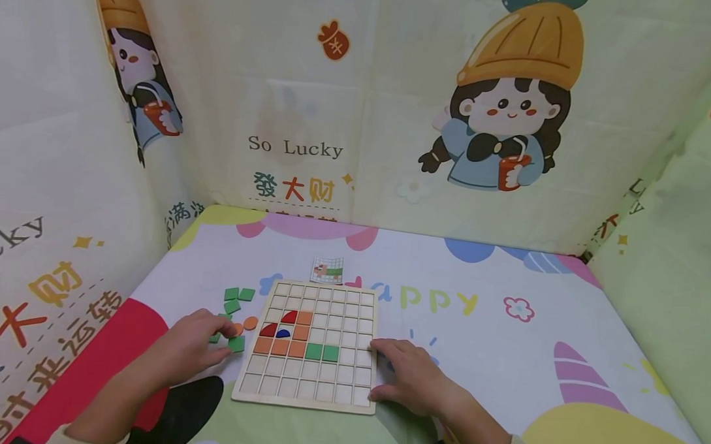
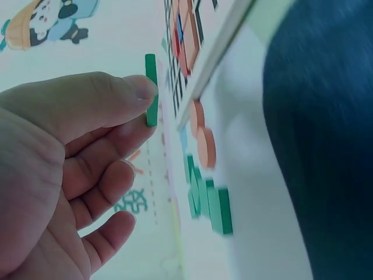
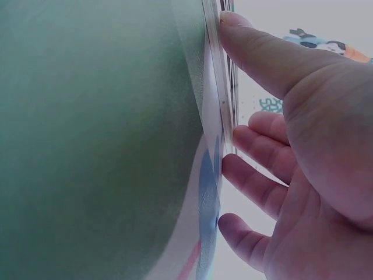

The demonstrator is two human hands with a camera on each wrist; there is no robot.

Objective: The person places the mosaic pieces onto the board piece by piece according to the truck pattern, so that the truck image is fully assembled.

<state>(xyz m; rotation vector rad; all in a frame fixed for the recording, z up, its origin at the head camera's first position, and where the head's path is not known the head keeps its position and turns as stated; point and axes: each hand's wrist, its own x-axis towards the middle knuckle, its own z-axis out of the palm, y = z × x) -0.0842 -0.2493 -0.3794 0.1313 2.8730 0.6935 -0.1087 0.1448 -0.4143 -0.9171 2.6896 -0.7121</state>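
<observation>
My left hand (image 1: 189, 348) is just left of the board, pinching a green square tile (image 2: 151, 90) between thumb and fingertips, above the table. The wooden grid board (image 1: 303, 407) lies flat. On it are several orange squares (image 1: 279, 347), two red curved pieces (image 1: 290, 317), a small blue rounded piece (image 1: 283, 334) and two green squares (image 1: 330, 353) side by side. The right hand (image 1: 411, 374) rests against the board's right edge, its thumb near the lower corner and its fingers farther up, holding nothing.
Loose green tiles (image 1: 232, 306) and two orange discs (image 1: 250, 323) lie left of the board. A small picture card (image 1: 328, 269) with a grid pattern sits behind the board's far edge. Printed cloth walls (image 1: 383, 105) enclose the table's back and sides.
</observation>
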